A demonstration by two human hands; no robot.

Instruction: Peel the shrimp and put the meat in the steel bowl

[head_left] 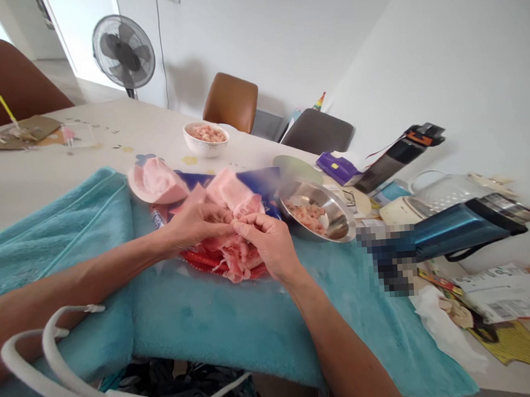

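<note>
My left hand and my right hand meet at their fingertips above the middle of a heap. Both pinch a small piece of pomelo, mostly hidden by the fingers. Under them lie torn pink pomelo membranes on a red and blue plastic bag. Thick pink pomelo rind rests at the heap's left, and another rind piece sits just beyond my fingers. Right of the heap, a tilted-looking steel bowl holds loose pinkish pulp. Farther back stands a white bowl filled with similar pulp.
A teal towel covers the table's front. On the right are a blue bottle, a dark bottle, a purple packet and papers. White cables hang at lower left. A fan and chairs stand behind.
</note>
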